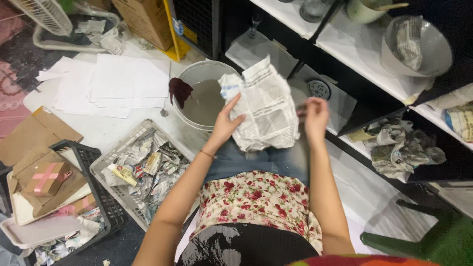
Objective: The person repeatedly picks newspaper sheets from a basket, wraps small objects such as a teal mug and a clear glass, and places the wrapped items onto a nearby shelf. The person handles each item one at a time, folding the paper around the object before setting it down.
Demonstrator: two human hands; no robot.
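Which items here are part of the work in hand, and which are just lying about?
In hand:
- crumpled sheet of newspaper, held by left hand and right hand
- round white bucket of grey water beside it

Lying about:
- white paper sheets
- grey plastic basket of paper scraps
- brown box with pink ribbon
- green stool

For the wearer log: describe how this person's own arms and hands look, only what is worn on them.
Both arms are bare, with no sleeves showing over the forearms or upper arms. The left hand and the right hand wear no gloves. A thin orange-red band circles the left wrist. No watch shows on either wrist; any rings are too small to tell.
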